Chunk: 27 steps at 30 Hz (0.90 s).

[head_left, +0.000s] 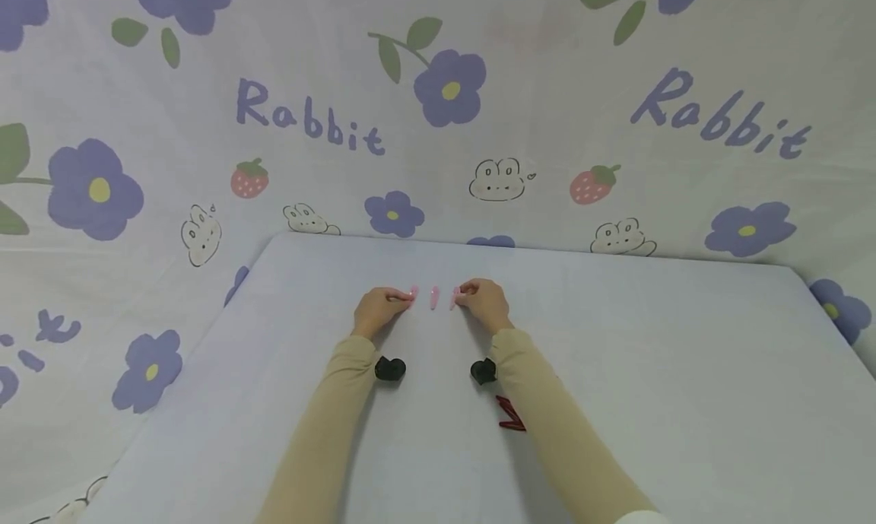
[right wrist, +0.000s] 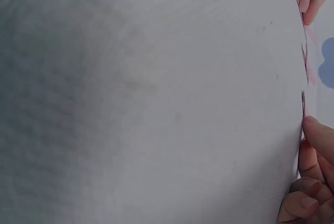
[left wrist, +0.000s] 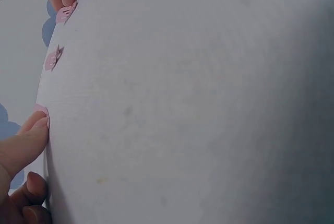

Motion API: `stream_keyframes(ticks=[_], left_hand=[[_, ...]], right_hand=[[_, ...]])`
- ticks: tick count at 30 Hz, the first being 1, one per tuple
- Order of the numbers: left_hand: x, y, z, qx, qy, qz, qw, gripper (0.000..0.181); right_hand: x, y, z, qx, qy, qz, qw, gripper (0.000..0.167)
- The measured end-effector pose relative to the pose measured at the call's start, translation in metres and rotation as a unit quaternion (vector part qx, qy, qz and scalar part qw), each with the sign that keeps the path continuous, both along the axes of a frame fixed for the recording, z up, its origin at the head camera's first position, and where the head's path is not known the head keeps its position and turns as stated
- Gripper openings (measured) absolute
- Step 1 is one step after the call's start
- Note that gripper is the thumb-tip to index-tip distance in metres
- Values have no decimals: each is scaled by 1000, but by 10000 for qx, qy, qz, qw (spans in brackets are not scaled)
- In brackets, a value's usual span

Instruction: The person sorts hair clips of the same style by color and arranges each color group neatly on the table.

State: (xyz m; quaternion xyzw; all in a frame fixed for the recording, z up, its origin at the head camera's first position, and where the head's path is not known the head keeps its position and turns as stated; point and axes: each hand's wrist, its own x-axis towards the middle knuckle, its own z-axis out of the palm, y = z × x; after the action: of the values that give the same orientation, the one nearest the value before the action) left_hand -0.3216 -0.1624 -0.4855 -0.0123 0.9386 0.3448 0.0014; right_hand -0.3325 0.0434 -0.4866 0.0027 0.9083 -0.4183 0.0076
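Note:
Three small pink hair clips stand in a row near the table's far side. My left hand (head_left: 376, 309) pinches the left pink hair clip (head_left: 414, 290) between thumb and forefinger. Between the hands, the middle pink hair clip (head_left: 434, 297) lies untouched on the table. With its fingertips, my right hand (head_left: 484, 303) pinches the right pink hair clip (head_left: 453, 300). In the left wrist view, the middle clip (left wrist: 52, 59) shows raised edges and pale marks. The left thumb covers much of its clip there, and the right wrist view shows the clips nearly edge-on.
A white table (head_left: 650, 357) spreads out on both sides. Several dark red slender pieces (head_left: 508, 415), partly hidden, lie by the right forearm. Black objects (head_left: 391, 369) sit beside both wrists. Behind the table hangs a patterned cloth (head_left: 547, 113) with flowers and rabbits.

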Motion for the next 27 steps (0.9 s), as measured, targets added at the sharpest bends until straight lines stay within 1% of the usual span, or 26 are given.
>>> stream_keyframes(ticks=[4,8,14,17,19,21,22,23,24,25,26,27], left_hand=[[-1,0,0,20,-31,-32,10000,20],[-2,1,0,40,21,-13,10000,20],[-3,2,-2,81,11,-42,10000,20],[-2,2,-3,94,-1,20,10000,20],[-2,2,-4,69,5,64,10000,20],[-2,2,-5,55,2,89,9999,20],[-2,2,-5,45,17,85,10000,20],[-3,2,-5,46,35,84,9999,20],[-3,2,-6,48,56,82,9999,20],[-3,2,-6,41,64,83,9999,20],[-3,2,-6,22,66,81,9999,20],[-3,2,-7,7,68,81,9999,20]], right_hand=[[-2,1,-3,10,40,-2,10000,22],[-3,2,-1,39,27,87,10000,24],[1,4,2,73,16,173,9998,25],[2,3,3,3,-42,144,9999,26],[-2,3,-1,-61,-182,93,9998,28],[-5,4,-7,-178,-59,179,9997,29],[-15,6,-22,-288,113,207,9993,29],[-27,9,-41,-404,305,272,9983,29],[-39,13,-58,-496,411,363,9973,31],[-51,17,-76,-638,627,490,9948,31],[-58,20,-86,-761,642,596,9932,34],[-63,23,-91,-930,426,566,9931,37]])
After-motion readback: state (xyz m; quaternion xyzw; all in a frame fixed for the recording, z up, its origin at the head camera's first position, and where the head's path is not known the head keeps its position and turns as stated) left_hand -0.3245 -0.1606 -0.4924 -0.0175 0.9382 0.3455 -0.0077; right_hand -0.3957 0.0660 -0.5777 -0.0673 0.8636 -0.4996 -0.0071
